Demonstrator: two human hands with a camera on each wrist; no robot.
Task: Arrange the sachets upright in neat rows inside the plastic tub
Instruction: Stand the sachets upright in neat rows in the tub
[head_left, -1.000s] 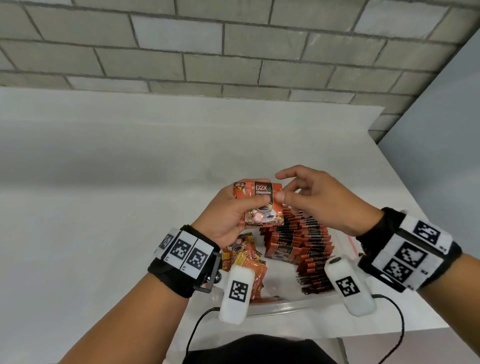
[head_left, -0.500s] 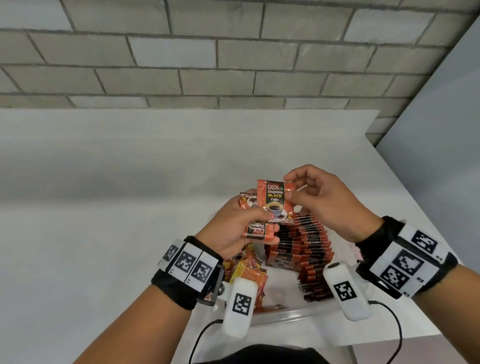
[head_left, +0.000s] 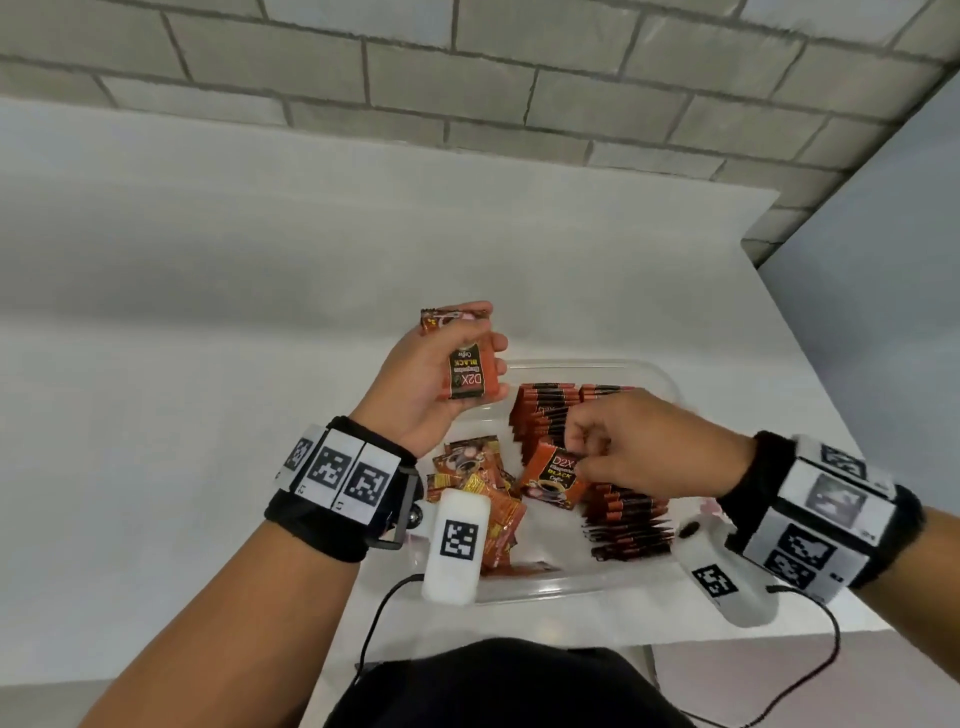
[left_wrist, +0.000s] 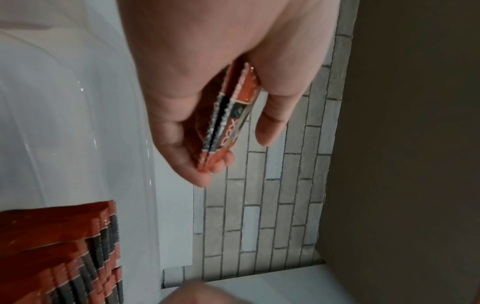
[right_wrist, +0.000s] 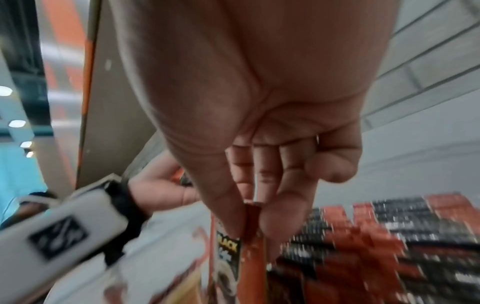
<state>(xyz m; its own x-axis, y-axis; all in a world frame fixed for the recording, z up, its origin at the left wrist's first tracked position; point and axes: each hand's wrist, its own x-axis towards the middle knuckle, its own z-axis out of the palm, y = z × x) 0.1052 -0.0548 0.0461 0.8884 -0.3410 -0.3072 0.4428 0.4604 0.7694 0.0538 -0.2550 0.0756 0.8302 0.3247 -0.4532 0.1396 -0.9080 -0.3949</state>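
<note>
The tub (head_left: 667, 382) on the surface (head_left: 208, 415) holds upright rows (head_left: 550, 410). The right hand (head_left: 639, 447), nearer them, pinches one sachet (head_left: 553, 478) by its top, long axis about vertical, just left of the rows. The left hand (head_left: 431, 379) grips spare sachets (head_left: 470, 371) above the tub's far-left edge.

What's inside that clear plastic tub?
The tub holds rows of upright sachets on its right and a loose pile on its left. The right hand pinches one sachet over the rows, covering part of them.
</note>
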